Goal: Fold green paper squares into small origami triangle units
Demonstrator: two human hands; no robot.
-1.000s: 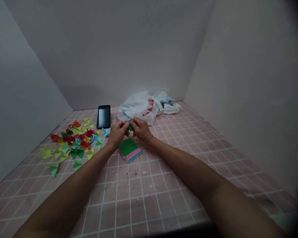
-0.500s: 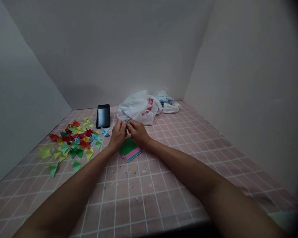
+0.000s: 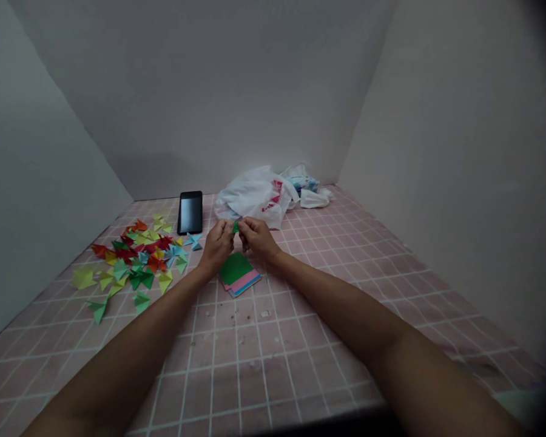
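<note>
Between my two hands is a small piece of green paper [image 3: 235, 227], folded small and mostly covered by fingers. My left hand [image 3: 219, 244] pinches its left side. The fingers of my right hand [image 3: 255, 237] are closed on its right side. Just below the hands lies a stack of square coloured papers [image 3: 239, 273], green on top, with pink and blue edges showing. To the left spreads a pile of folded paper cranes [image 3: 141, 278] in red, orange, yellow, green and light blue.
A black phone [image 3: 190, 212] leans near the back wall, behind the folded papers. White plastic bags [image 3: 255, 193] with red print sit behind my hands, and a bluish bundle [image 3: 303, 183] lies at their right. Pink checked cloth [image 3: 346, 291] covers the table; walls rise on three sides.
My hands have moved slightly apart, the right one shifting a little right, and more of the green paper shows between them. The stack and the folded pieces stay put.
</note>
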